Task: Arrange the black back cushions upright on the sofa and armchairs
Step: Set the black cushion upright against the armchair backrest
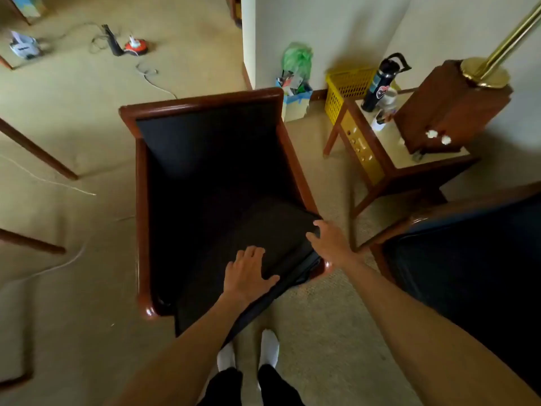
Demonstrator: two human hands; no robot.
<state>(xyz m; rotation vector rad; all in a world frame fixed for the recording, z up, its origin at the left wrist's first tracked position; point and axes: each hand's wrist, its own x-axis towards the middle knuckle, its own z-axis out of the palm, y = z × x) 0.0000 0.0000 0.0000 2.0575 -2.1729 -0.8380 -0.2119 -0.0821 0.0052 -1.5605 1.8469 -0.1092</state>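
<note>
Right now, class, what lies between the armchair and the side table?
In the head view, only bare carpet lies between the armchair and the side table. The yellow basket stands farther back, against the wall.

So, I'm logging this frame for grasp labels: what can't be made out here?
- Head view: right hand's fingertips curl over the black cushion's corner, so its grip is hidden.
- Cushion and armchair seat blend into black; their boundary is unclear.
- The second dark seat is cut off by the right edge.
- Bottle label is too small.
</note>
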